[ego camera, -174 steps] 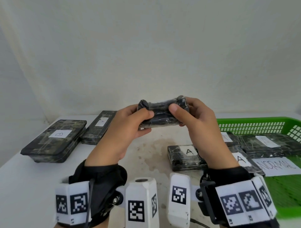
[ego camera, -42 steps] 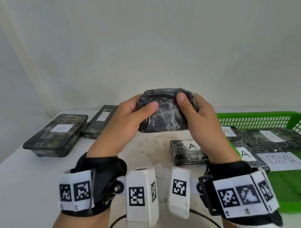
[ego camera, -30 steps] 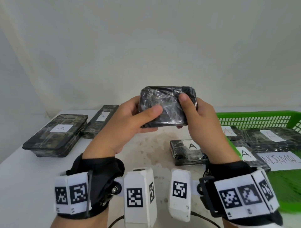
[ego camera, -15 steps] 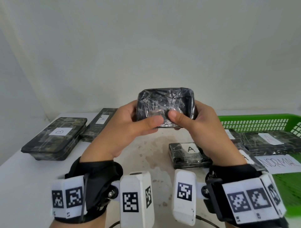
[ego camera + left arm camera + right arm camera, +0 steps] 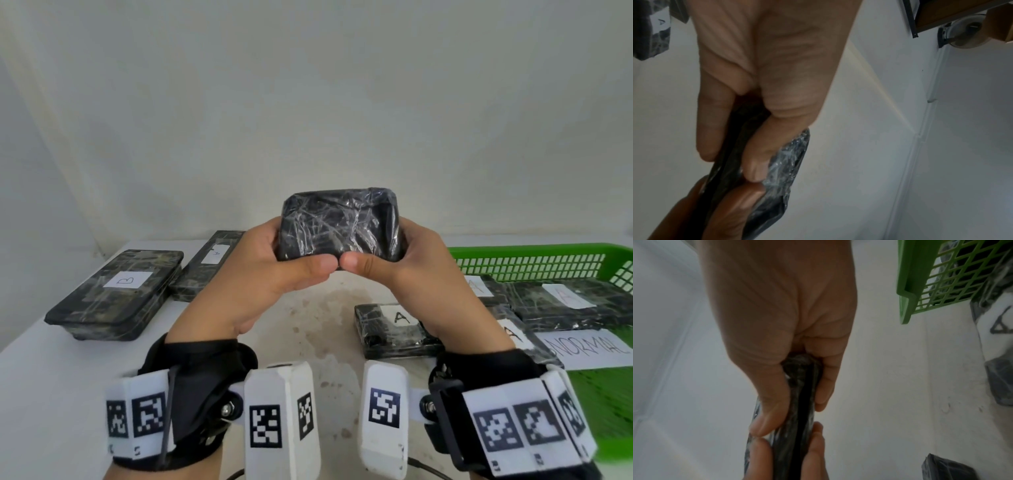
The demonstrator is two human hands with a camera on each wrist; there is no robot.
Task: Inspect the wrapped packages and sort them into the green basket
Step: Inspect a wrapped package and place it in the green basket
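A: What are the hands doing with the package?

B: Both grip it. The left hand (image 5: 270, 270) and the right hand (image 5: 407, 270) each curl round one end of a black film-wrapped package (image 5: 339, 224), thumbs (image 5: 315, 265) pressed on its near face low down, tips almost touching each other. The other fingers (image 5: 756, 155) wrap behind it, as the left wrist view shows.

A: And where is the package itself?

B: In the air above the white table (image 5: 51, 394), at the middle of the head view, broad side turned toward the person. Crinkled clear film covers that face, and I see no label on it.

A: What lies below?

B: Just under the right wrist, a wrapped package marked A (image 5: 394, 329) lies flat on the table, beside the green basket (image 5: 534, 257). The basket stands at the right and holds more wrapped packages with A labels (image 5: 568, 301), plus a paper sheet reading NORMAL (image 5: 585, 347) over its near part.

A: The left side?

B: A larger wrapped package marked B (image 5: 116, 298) lies well apart from the hands, and behind it a narrower one marked A (image 5: 209, 263), the two touching or nearly so. The tabletop between the arms is stained brownish (image 5: 329, 308). Each wrist carries a black strap with white marker blocks (image 5: 281, 421).
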